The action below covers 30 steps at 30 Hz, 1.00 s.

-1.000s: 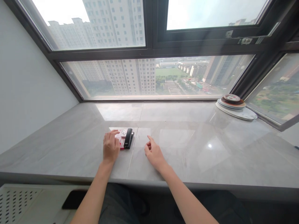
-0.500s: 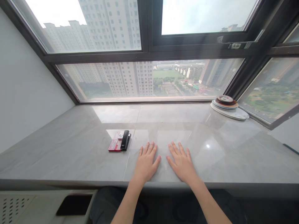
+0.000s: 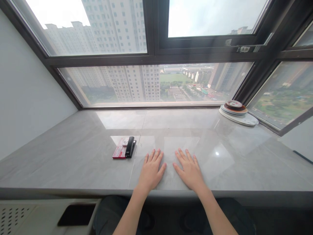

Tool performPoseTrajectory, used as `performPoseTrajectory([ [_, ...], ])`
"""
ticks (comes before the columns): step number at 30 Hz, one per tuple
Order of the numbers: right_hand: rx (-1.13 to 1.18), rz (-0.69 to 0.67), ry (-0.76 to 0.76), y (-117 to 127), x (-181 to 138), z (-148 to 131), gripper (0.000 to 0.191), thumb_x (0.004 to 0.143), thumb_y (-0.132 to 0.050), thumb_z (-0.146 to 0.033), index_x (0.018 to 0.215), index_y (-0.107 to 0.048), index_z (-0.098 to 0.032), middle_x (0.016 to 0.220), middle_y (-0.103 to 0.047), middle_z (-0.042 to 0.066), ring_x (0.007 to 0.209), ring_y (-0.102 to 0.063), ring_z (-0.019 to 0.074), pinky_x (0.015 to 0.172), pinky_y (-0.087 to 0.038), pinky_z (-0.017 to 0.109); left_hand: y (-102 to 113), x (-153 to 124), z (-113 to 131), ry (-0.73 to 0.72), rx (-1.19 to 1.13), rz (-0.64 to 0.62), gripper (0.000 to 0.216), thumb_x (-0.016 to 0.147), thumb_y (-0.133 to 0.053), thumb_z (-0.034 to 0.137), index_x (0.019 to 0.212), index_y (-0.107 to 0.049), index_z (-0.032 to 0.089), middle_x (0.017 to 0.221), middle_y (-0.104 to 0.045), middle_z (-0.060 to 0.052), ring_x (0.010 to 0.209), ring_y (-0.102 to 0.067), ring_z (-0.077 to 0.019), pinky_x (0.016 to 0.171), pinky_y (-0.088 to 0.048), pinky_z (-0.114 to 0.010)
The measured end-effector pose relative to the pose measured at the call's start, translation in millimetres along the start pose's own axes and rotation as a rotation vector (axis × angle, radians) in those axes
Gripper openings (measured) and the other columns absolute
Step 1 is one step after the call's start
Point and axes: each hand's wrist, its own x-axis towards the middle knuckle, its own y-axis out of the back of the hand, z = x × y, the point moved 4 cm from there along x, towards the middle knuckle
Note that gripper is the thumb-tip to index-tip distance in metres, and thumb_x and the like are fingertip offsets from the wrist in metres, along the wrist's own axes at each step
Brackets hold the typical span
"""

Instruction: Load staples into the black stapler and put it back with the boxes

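My left hand lies flat, palm down, on the grey stone sill, fingers stretched out and holding nothing. Beside it my right hand rests the same way, also empty. To the left of my left hand, a short gap away, a black stapler lies against a red and white card or small box. Neither hand touches them.
A stack of round plates sits at the far right by the window frame. A wide window runs along the back. A white wall closes the left side. A perforated white panel lies below the sill's front edge.
My left hand has let go of the stapler and card and moved right. Both hands now lie flat side by side; the right hand has uncurled. Little has changed in the last half second.
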Motion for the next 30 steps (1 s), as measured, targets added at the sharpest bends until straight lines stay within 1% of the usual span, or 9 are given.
performPoseTrajectory([
  [5, 0.006, 0.003, -0.010, 0.1, 0.5, 0.7, 0.060, 0.103, -0.041, -0.051, 0.161, -0.036, -0.037, 0.169, -0.028, -0.004, 0.158, -0.016, 0.0302, 0.126, -0.012, 0.056, 0.1, 0.2, 0.2, -0.003, 0.002, 0.005, 0.053, 0.106, -0.039, 0.045, 0.158, -0.035, 0.036, 0.168, -0.032, 0.001, 0.158, -0.022, -0.0287, 0.126, -0.022, -0.058],
  [10, -0.002, 0.004, -0.006, -0.3, 0.3, 0.9, 0.060, 0.103, -0.040, -0.051, 0.161, -0.036, -0.036, 0.169, -0.027, -0.003, 0.158, -0.015, 0.0304, 0.126, -0.012, 0.056, 1.6, 0.7, 1.8, 0.002, 0.034, -0.010, 0.052, 0.107, -0.038, 0.044, 0.158, -0.037, 0.035, 0.168, -0.031, 0.000, 0.158, -0.022, -0.0284, 0.127, -0.022, -0.057],
  [17, 0.000, 0.012, -0.002, 0.6, 0.2, 0.2, 0.059, 0.103, -0.039, -0.052, 0.160, -0.036, -0.037, 0.169, -0.028, -0.005, 0.158, -0.016, 0.0296, 0.126, -0.013, 0.056, 4.7, 0.2, 5.1, 0.025, 0.093, -0.047, 0.053, 0.107, -0.037, 0.043, 0.159, -0.035, 0.033, 0.169, -0.029, 0.001, 0.158, -0.020, -0.0259, 0.128, -0.021, -0.054],
  [30, 0.030, 0.025, 0.009, -2.5, 0.4, 2.4, 0.059, 0.102, -0.041, -0.051, 0.160, -0.036, -0.038, 0.169, -0.029, -0.003, 0.159, -0.016, 0.0304, 0.125, -0.015, 0.058, 7.0, 0.6, 6.2, 0.015, 0.083, -0.031, 0.051, 0.107, -0.040, 0.041, 0.157, -0.039, 0.033, 0.168, -0.032, 0.000, 0.158, -0.023, -0.0269, 0.127, -0.024, -0.055],
])
